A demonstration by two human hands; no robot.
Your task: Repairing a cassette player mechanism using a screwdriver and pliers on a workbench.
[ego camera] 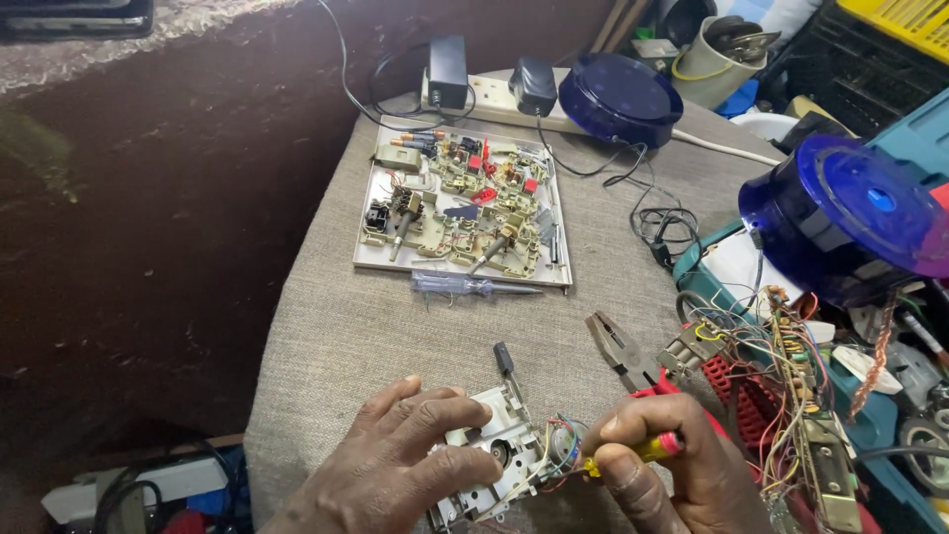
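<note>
My left hand [400, 465] presses down on a small white plastic mechanism [499, 450] with a little round motor [563, 442] and thin coloured wires, lying on the cloth-covered table [336, 326]. My right hand [667, 470] grips a yellow-and-red handled screwdriver [643, 450], its tip at the motor side of the mechanism. Both hands sit at the near edge of the table.
A white tray [364, 259] of beige switch parts lies mid-table, with a clear-handled screwdriver [465, 286] in front. Pliers [618, 348] lie right of centre. A wired circuit assembly [781, 366], blue domed lids [621, 97], a power strip with adapters [484, 91] and cluttered bins fill the right.
</note>
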